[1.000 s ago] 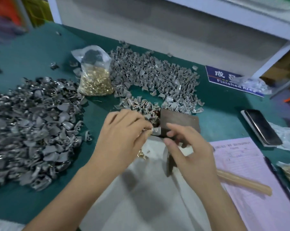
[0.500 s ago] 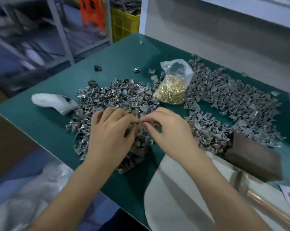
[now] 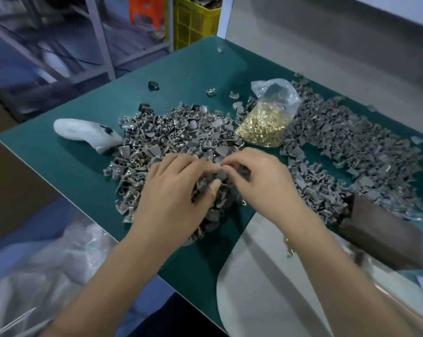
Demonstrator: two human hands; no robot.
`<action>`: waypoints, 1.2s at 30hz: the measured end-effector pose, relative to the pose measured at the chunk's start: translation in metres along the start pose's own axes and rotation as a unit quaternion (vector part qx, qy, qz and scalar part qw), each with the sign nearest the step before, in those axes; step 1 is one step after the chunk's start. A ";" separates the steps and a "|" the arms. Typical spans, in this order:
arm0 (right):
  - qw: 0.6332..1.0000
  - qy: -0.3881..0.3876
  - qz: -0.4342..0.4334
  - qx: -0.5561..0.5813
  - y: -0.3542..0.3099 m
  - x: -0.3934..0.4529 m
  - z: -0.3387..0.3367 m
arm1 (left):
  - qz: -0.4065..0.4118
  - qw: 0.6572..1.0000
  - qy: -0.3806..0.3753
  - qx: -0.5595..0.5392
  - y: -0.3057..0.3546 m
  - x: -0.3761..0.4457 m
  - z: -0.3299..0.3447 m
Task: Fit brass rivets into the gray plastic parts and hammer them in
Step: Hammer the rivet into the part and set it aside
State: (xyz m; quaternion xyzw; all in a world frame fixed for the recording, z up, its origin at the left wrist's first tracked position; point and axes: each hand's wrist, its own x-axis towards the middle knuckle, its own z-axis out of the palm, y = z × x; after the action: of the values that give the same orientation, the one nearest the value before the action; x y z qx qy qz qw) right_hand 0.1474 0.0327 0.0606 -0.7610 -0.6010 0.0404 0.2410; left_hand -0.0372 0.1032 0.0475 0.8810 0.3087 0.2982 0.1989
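- L hand [image 3: 174, 190] & R hand [image 3: 259, 181] meet fingertip to fingertip over near pile [image 3: 171, 142]; both pinch one small gray part [image 3: 220, 170] betw. them.
- Part sits right at the tips, equally near both hands; its long axis too blurred to tell.
- Rivet bag [image 3: 266, 122] lies beyond R hand, further back; block [image 3: 380, 234] off to R.
- No readable writing or brands.
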 end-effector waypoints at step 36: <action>0.964 0.176 0.145 0.136 0.102 -0.189 -0.060 | 0.202 0.946 -0.247 0.049 0.130 -0.015 0.110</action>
State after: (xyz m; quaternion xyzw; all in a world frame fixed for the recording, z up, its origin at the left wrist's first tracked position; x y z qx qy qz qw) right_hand 0.2082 -0.1794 0.0278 -0.7952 -0.4211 0.0214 0.4358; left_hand 0.0801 -0.0198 0.0288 0.9797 0.0794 0.0892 0.1607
